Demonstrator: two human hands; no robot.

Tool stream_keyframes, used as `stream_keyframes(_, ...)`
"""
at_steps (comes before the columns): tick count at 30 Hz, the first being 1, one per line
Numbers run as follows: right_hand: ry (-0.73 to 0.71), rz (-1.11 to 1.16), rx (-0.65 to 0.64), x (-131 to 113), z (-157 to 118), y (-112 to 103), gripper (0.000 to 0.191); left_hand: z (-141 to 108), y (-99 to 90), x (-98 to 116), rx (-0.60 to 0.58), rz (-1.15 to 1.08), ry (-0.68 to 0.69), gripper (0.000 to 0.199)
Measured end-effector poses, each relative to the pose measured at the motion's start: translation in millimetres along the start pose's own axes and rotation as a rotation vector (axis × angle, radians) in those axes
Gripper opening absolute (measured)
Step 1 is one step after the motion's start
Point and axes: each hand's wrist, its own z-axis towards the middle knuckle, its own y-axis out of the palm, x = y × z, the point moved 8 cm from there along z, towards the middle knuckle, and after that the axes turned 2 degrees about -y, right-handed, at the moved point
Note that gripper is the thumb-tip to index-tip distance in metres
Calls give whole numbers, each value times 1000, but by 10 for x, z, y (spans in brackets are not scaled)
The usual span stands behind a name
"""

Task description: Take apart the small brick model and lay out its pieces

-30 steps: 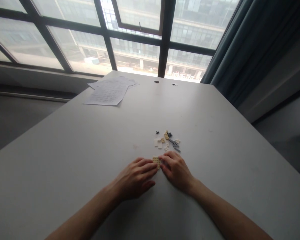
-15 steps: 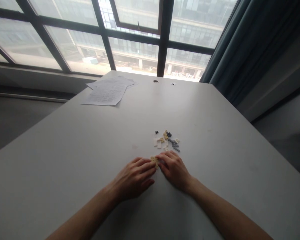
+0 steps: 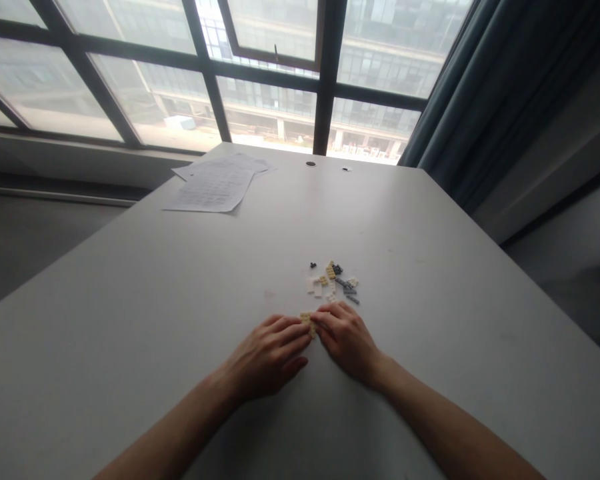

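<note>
Between my two hands sits a small cluster of tan building bricks [image 3: 306,317] with studs on top, low on the white table. My left hand [image 3: 273,350] presses the cluster's left and near side with its fingertips; its thumb is apart, toward me. From the other side, my right hand [image 3: 349,337] grips it with curled fingers, which hide part of the bricks. Just beyond lie loose pieces: grey bricks [image 3: 349,288], a tan brick [image 3: 331,271], white flat pieces [image 3: 318,291] and a small black piece [image 3: 313,265].
The white table [image 3: 180,287] stretches forward to a large window [image 3: 275,107]. Printed papers [image 3: 210,190] lie at the far left. Two round cable holes are near the far edge, one being this dark one [image 3: 311,163]. A blue curtain [image 3: 460,120] hangs at the right.
My right fingers have shifted very slightly on the tan bricks. Both hands stay in nearly the same place, and the loose pieces have not moved.
</note>
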Motion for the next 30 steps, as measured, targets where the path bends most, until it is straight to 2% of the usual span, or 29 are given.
stream_keyframes(9, 2, -18, -20, 2, 9, 20, 25, -17, 38, -12, -23, 4, -3, 26)
stream_keyframes(25, -15, -18, -3, -14, -3, 16, 28, 11, -19, 10, 22, 14, 10, 25)
stream_keyframes(30, 17, 52, 107, 48, -37, -63, 37, -17, -15, -4, 33, 40, 11, 28)
